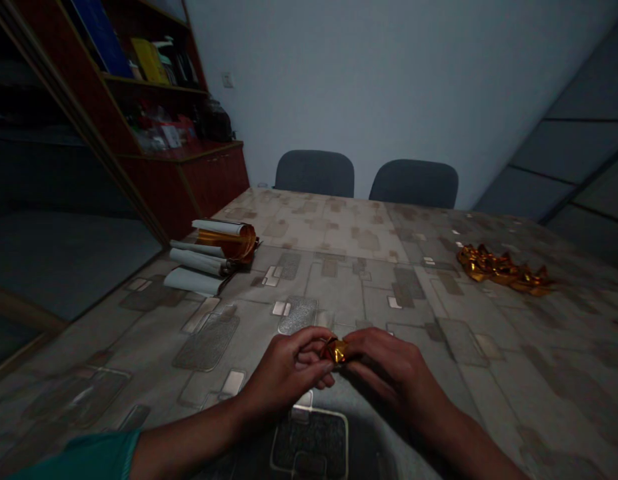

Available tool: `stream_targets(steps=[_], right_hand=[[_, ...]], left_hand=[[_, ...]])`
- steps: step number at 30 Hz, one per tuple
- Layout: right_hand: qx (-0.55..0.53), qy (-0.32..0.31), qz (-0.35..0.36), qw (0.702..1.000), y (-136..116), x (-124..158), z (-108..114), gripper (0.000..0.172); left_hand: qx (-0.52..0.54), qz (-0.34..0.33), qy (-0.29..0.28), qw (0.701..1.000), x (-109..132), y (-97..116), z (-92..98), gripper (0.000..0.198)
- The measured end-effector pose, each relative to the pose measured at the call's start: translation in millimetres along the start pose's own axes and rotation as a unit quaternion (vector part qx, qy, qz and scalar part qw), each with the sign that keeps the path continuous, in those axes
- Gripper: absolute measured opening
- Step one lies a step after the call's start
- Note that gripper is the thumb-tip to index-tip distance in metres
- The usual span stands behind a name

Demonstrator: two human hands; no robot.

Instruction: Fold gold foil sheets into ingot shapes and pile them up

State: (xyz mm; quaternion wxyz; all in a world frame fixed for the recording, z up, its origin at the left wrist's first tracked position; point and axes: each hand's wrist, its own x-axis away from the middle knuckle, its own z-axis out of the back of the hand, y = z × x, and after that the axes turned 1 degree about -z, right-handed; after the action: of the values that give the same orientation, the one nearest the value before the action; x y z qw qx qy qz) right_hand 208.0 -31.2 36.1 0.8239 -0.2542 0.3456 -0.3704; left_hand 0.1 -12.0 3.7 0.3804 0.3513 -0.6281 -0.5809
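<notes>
A small folded piece of shiny gold foil paper is held between my two hands, just above the patterned tablecloth near the front of the table. My left hand pinches its left side with thumb and fingers. On its right side, the fingertips of my right hand are closed on the same piece. Parts of the foil are covered by my fingers.
A row of folded gold foil pieces lies at the right of the table. Curled gold and white sheets are stacked at the left. Two grey chairs stand at the far edge, with a wooden cabinet beyond the left side.
</notes>
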Motion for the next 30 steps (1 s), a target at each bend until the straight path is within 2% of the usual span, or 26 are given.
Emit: stream_targets(steps=[4,22,26,30], right_hand=[[0.005,-0.006,-0.005,1.000,0.7,-1.1,-0.2,0.012],[0.008,-0.003,-0.013,1.000,-4.3,-2.7,-6.4,0.029],[-0.016,-0.013,-0.030,0.999,-4.5,-2.4,-2.6,0.038],[-0.056,0.010,-0.090,0.994,-0.7,-1.0,0.0,0.047]], left_hand=[[-0.002,0.006,-0.002,1.000,0.4,0.8,0.3,0.027],[-0.016,0.007,-0.010,1.000,1.1,1.3,0.7,0.026],[-0.071,-0.010,-0.001,0.997,2.0,5.6,1.0,0.025],[-0.182,-0.051,0.029,0.982,0.9,12.7,3.8,0.023]])
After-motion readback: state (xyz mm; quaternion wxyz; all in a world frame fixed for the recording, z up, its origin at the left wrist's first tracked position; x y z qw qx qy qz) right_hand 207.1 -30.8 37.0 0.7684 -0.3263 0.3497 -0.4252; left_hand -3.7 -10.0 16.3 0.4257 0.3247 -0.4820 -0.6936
